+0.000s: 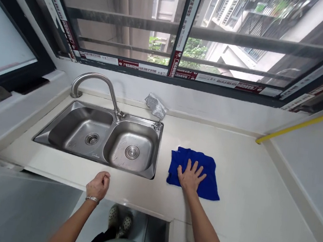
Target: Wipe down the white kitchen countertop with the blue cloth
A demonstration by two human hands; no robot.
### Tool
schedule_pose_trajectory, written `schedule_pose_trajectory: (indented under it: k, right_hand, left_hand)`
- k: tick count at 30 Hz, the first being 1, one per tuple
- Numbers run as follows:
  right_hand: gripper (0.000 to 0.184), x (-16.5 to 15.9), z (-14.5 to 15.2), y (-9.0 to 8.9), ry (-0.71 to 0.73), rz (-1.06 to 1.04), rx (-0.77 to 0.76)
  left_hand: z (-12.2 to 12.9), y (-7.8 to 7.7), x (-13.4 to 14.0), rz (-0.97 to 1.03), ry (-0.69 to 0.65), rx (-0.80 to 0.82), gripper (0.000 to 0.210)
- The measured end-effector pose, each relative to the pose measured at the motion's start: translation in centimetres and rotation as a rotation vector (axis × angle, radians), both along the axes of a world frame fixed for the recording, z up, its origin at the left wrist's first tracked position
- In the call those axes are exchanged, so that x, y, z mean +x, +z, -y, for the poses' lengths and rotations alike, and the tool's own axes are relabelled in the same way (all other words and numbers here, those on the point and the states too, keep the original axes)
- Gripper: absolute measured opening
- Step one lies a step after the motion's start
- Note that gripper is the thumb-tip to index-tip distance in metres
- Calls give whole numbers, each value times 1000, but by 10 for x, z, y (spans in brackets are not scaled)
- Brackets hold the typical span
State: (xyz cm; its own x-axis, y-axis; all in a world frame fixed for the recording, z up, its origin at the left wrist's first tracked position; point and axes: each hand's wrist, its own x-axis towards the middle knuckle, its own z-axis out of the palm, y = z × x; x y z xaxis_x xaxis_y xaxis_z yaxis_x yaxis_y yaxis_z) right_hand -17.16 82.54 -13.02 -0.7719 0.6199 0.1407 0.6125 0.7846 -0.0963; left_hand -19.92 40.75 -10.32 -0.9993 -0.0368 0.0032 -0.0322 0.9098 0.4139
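Head view | my right hand (191, 175) spread flat, pressing blue cloth (193, 173) on countertop (249, 175), at 3 o'clock of sink (100, 137) | left hand (98, 185) curled, empty, at counter edge | step: wiping, I judge | next: steady pressure, even sweeps

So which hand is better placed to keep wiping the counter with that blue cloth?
The right hand. It lies flat, fingers spread, on the blue cloth on the counter. The left hand is curled at the counter's front edge near the sink, apart from the cloth.
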Motion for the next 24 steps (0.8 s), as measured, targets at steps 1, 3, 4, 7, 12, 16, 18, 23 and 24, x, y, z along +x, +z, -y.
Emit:
schedule_pose_trajectory:
  k: [1, 3, 4, 7, 12, 16, 18, 23, 24]
  right_hand:
    - [67, 1, 4, 0, 6, 3, 5]
    - [66, 5, 12, 1, 17, 8, 10]
    - [66, 7, 15, 1, 24, 8, 12]
    - [65, 16, 26, 2, 58, 5, 16]
    - [63, 47, 47, -2, 137, -37, 68]
    - [63, 87, 62, -8, 234, -69, 81]
    - [62, 110, 66, -9, 289, -75, 72]
    - [58, 166, 70, -8, 385, -88, 50]
    - [57, 176, 69, -8, 401, -92, 48]
  left_hand:
    - [0, 1, 0, 10, 1, 1, 23]
    - [-1, 3, 1, 31, -1, 0, 24]
    - [-1, 4, 1, 38, -4, 1, 24]
    - [0, 5, 2, 44, -10, 12, 25]
    - [1, 5, 3, 46, -13, 27, 24]
    - [2, 5, 3, 48, -14, 32, 25]
    - [2, 5, 3, 49, -19, 33, 26]
    - [2, 6, 2, 44, -36, 31, 27]
    - [2, 6, 2, 44, -35, 29, 27]
